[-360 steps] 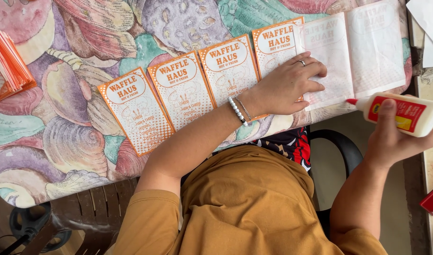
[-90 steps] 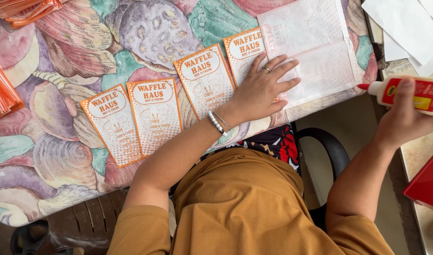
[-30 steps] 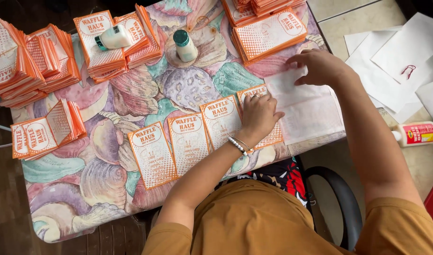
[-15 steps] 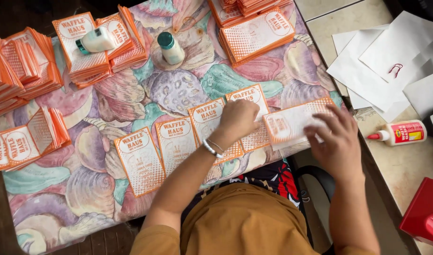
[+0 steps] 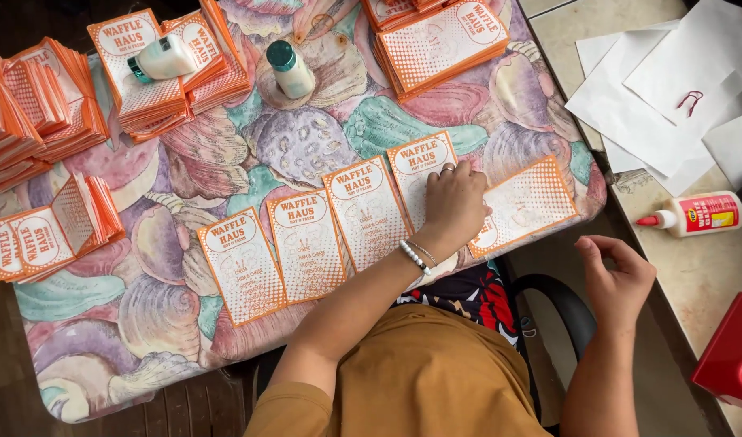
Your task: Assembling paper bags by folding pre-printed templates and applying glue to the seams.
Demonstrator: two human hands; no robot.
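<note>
**Hand presses a row of paper bags**

The left hand point(image 5: 452, 206) lies flat, fingers spread, on a row of orange paper bags point(image 5: 371, 214) along the near table point(image 5: 104, 356) edge. Their long sides run near to far. The right hand point(image 5: 618, 279) hangs loose and holds nothing, past the table's right edge, near a glue bottle point(image 5: 699, 217).

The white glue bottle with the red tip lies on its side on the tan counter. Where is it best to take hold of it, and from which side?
Grip the glue bottle around its wide labelled body, from above, fingers across its width. It lies flat, tip pointing left toward the empty right hand, nearest it.
</note>
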